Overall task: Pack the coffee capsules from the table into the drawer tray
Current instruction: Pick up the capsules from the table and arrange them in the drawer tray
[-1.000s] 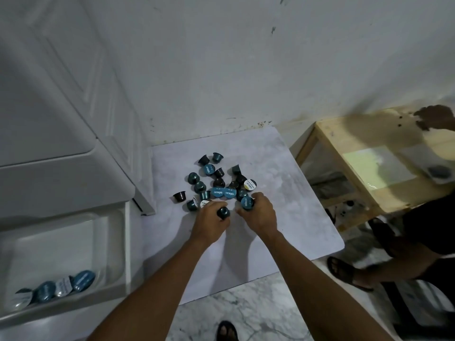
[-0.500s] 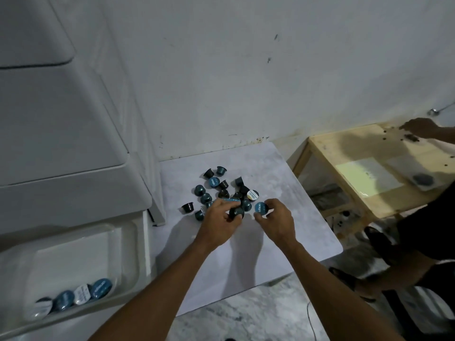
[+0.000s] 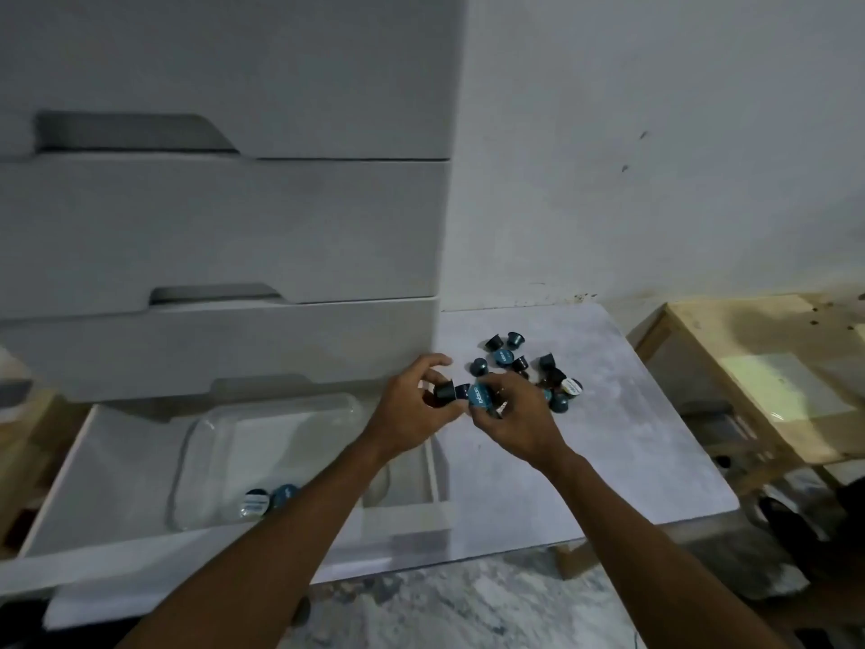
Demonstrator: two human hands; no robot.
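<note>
Several dark and teal coffee capsules [image 3: 519, 363] lie in a loose heap on the small marble-look table [image 3: 622, 442]. My left hand [image 3: 412, 409] is raised over the table's left edge, fingers closed on dark capsules [image 3: 444, 392]. My right hand [image 3: 517, 416] is right beside it, holding capsules, one with a teal lid [image 3: 480, 396] facing me. The clear drawer tray [image 3: 206, 442] sits in the open bottom drawer [image 3: 117, 466] at lower left. Two capsules [image 3: 269, 498] lie at its near end, partly hidden by my left forearm.
A white drawer cabinet [image 3: 224, 227] stands left of the table against the wall, upper drawers closed. A wooden stool-like table [image 3: 767, 377] stands at the right. Marble floor shows below.
Both hands have lifted off the heap with capsules and moved left toward the drawer. The view has swung left, showing more of the cabinet and tray.
</note>
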